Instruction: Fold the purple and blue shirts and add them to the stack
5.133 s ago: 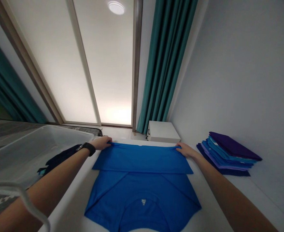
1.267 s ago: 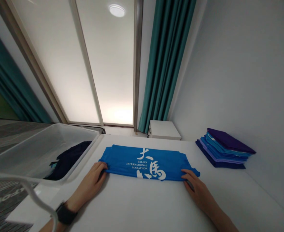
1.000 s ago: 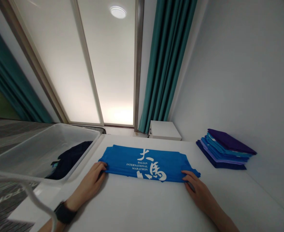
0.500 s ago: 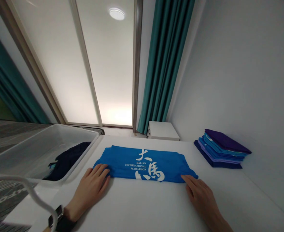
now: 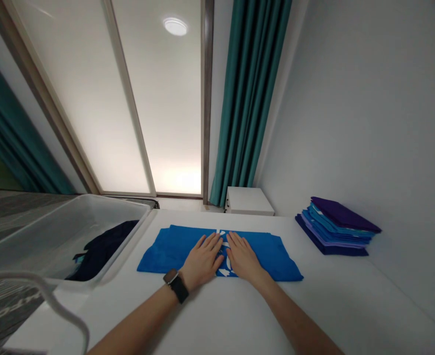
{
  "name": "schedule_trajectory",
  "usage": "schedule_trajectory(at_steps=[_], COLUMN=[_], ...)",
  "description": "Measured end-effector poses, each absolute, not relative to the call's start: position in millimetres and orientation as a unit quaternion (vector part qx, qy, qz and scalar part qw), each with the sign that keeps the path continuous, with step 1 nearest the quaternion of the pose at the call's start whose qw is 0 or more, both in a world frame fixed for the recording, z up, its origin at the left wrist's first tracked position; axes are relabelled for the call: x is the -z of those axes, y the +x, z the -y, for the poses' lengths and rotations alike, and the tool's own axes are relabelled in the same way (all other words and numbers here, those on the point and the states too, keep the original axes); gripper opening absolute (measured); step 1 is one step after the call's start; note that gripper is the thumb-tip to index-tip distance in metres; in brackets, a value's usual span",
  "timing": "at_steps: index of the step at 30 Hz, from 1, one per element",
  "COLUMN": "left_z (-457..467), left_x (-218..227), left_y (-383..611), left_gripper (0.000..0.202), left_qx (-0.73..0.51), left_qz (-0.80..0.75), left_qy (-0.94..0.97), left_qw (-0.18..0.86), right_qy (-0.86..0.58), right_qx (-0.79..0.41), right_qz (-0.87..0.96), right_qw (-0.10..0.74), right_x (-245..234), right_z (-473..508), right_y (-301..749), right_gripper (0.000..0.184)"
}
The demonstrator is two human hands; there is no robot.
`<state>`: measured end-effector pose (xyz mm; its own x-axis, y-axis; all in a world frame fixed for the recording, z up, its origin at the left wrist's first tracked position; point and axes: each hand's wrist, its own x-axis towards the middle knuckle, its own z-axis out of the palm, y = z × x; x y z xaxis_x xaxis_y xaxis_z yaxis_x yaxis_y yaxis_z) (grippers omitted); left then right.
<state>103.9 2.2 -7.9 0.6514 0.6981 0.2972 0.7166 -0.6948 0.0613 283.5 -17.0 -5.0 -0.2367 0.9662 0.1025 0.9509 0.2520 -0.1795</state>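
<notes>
- Presently flat on the folded bright-blue fabric shirt (image 5: 158, 251): left hand (image 5: 202, 259) and right hand (image 5: 244, 256), side by side over the white print at its middle, thumbs nearly touching.
- Grip of both: wide, palms down, fingers spread, closed round nothing.
- Black wristwatch (image 5: 176, 285): on the left wrist.
- Location of shirt: middle of the white tabletop (image 5: 239, 315), long edge running left to right, between the clear plastic bin (image 5: 36, 236) and the stack of folded garments (image 5: 336, 231).
- Handling, as judged: best pressed from the middle out toward both ends, evenly, palms low, for smooth layers and square edges; light pressure only, thin cloth apt to slide on a smooth top.
- Clear plastic bin, at the tabletop's left edge: one crumpled dark navy garment (image 5: 102, 244), a glimpse of lighter blue beside it.
- Stack of folded garments, right, near the grey wall: purple on top, blues and lilac below, dark navy at the base; well apart from the shirt.
- Small white cabinet (image 5: 249, 201), beyond the far edge: closed, contents hidden.
</notes>
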Motion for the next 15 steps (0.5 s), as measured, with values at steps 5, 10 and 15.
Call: schedule_trajectory(at_steps=[5,10,15], left_z=[-1,1,-17], left_x=[24,22,13], left_y=[108,108,77], left_gripper=[0.052,0.054,0.054], left_qx=[0.157,0.152,0.125], left_qz=[0.395,0.410,0.477], left_qy=[-0.905,-0.899,-0.870], left_qw=[0.025,0.021,0.020], right_qy=[-0.620,-0.626,-0.630], right_qx=[-0.049,-0.062,-0.072], right_qz=[0.777,0.772,0.768], right_qw=[0.098,0.089,0.087], right_x=[20,20,13], right_z=[8,8,11], right_y=[280,280,279], right_gripper=[0.058,0.060,0.062])
